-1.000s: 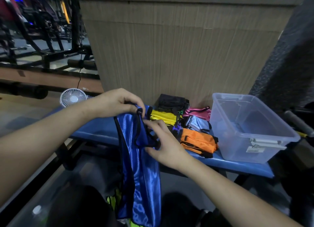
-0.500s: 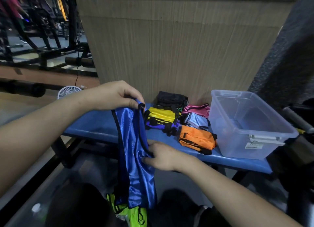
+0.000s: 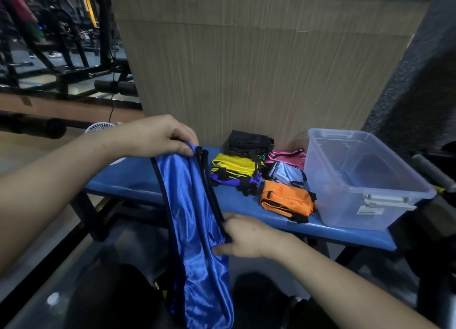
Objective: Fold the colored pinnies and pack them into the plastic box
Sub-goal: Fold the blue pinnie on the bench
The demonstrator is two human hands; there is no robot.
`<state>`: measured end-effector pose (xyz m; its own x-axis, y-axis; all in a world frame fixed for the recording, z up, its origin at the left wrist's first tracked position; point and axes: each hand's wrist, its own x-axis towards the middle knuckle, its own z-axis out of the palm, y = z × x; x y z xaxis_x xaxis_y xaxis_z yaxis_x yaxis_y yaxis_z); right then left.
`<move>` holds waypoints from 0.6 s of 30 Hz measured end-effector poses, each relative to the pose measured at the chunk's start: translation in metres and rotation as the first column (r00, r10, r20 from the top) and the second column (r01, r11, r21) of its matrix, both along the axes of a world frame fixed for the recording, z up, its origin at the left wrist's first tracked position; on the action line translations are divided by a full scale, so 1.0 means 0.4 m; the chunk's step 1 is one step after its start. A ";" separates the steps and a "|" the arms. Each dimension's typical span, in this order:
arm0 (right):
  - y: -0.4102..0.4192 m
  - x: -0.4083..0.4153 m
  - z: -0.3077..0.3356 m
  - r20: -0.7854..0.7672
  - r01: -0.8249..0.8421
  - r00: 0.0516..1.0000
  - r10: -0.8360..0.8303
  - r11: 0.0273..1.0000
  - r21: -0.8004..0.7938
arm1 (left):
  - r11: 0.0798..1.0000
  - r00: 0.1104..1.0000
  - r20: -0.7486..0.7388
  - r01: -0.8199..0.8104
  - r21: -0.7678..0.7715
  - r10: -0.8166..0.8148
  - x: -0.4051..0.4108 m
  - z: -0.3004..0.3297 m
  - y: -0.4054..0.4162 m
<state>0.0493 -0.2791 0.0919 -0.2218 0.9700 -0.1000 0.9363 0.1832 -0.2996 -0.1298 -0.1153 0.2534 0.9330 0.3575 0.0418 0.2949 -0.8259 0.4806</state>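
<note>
A shiny blue pinny [image 3: 195,230] with black trim hangs lengthwise in front of me. My left hand [image 3: 153,137] pinches its top edge above the blue bench [image 3: 138,180]. My right hand [image 3: 244,236] grips its black-trimmed right edge about halfway down. Folded pinnies lie on the bench: black [image 3: 249,140], yellow over purple [image 3: 234,167], pink [image 3: 287,156], light blue [image 3: 287,173] and orange [image 3: 286,200]. The clear plastic box [image 3: 370,205] stands open at the bench's right end.
A wood-grain panel [image 3: 259,69] rises behind the bench. A small white fan [image 3: 98,127] sits at the left behind my arm. Gym racks [image 3: 61,57] fill the back left. A bit of neon-yellow fabric [image 3: 158,285] shows below the blue pinny.
My right hand has slid down the pinny's right edge from near the top to about halfway. My left hand keeps hold of the top.
</note>
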 end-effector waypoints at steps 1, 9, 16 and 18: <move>-0.004 0.004 0.000 -0.055 -0.003 0.998 0.002 1.000 -0.011 | 1.000 1.000 0.016 0.003 -0.003 -0.003 -0.001 0.001 0.004; -0.024 0.039 -0.018 0.172 -0.082 0.985 -0.027 0.800 0.594 | 0.990 0.998 0.023 -0.052 0.134 0.050 -0.013 -0.004 0.029; -0.055 0.044 -0.001 -0.024 0.006 0.999 0.024 0.586 0.811 | 0.989 0.989 0.129 -0.092 0.112 0.078 -0.020 0.005 0.032; -0.064 0.040 0.008 0.075 -0.134 0.989 0.126 0.561 0.817 | 0.990 0.988 0.136 -0.093 0.110 0.078 -0.020 0.006 0.032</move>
<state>0.0651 -0.3045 0.0951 -0.3550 0.5980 0.7186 0.8836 0.4657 0.0489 -0.1378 -0.1025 0.2557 0.8829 0.4214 0.2071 0.3078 -0.8526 0.4223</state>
